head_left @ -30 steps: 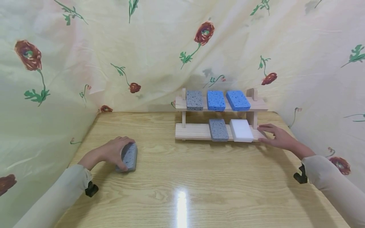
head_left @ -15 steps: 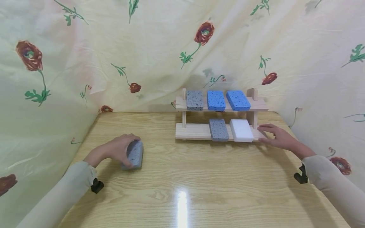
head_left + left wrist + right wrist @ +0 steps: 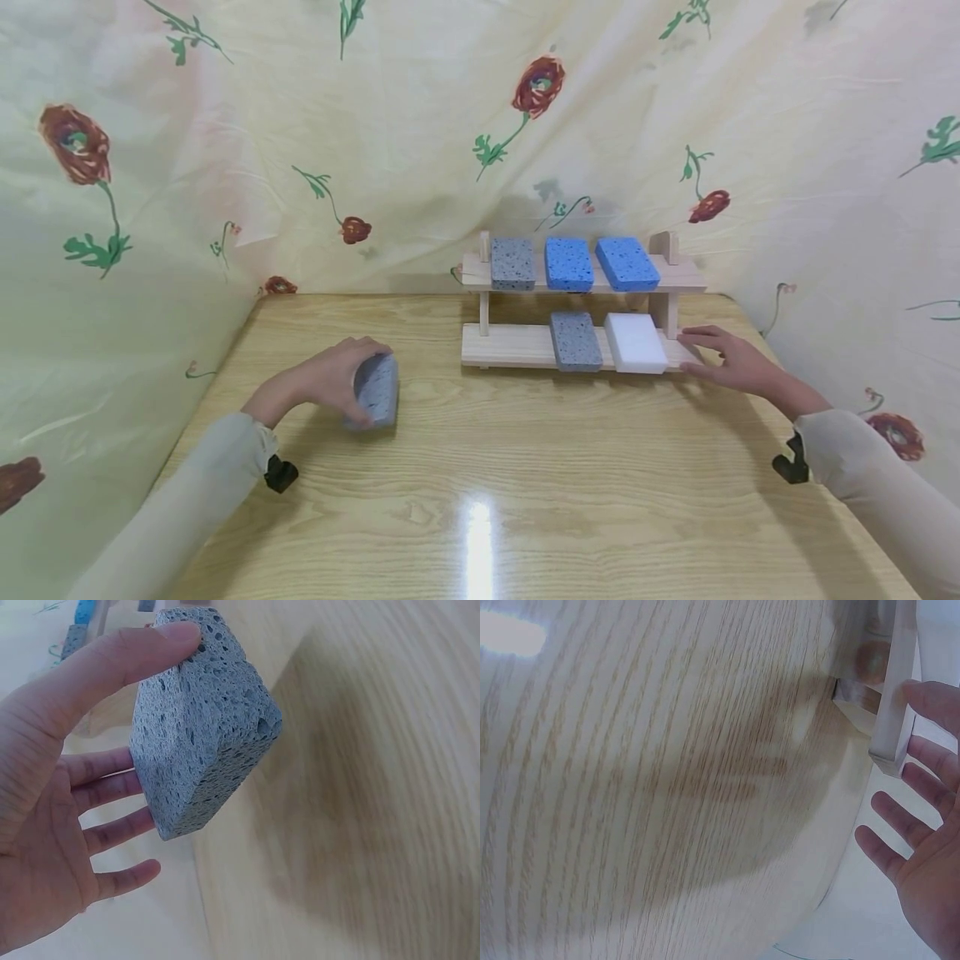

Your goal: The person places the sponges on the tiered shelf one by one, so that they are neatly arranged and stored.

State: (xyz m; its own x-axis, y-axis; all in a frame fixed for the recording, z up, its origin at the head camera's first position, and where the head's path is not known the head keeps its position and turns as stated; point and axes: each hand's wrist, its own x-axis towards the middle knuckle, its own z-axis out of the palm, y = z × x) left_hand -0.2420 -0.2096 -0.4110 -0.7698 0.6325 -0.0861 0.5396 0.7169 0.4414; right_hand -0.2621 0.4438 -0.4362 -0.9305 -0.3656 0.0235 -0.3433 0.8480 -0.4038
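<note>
A grey speckled sponge (image 3: 377,389) is held between the thumb and fingers of my left hand (image 3: 330,379), over the table's left part. In the left wrist view the thumb lies on one edge of the sponge (image 3: 199,727) and fingertips meet its opposite side; the little finger is apart from it. My right hand (image 3: 731,360) holds the right end of the lower board of a two-tier wooden rack (image 3: 510,343), thumb at the front and forefinger behind. Its other fingers spread loosely in the right wrist view.
On the rack's top board lie a grey sponge (image 3: 512,264) and two blue sponges (image 3: 568,264). The lower board bears another grey sponge (image 3: 576,342) and a white sponge (image 3: 636,342). A flowered curtain (image 3: 405,150) closes off the back and sides of the wooden table (image 3: 525,467).
My left hand has carried the grey sponge to the right and farther back, toward the rack. The right hand and the rack have stayed in place.
</note>
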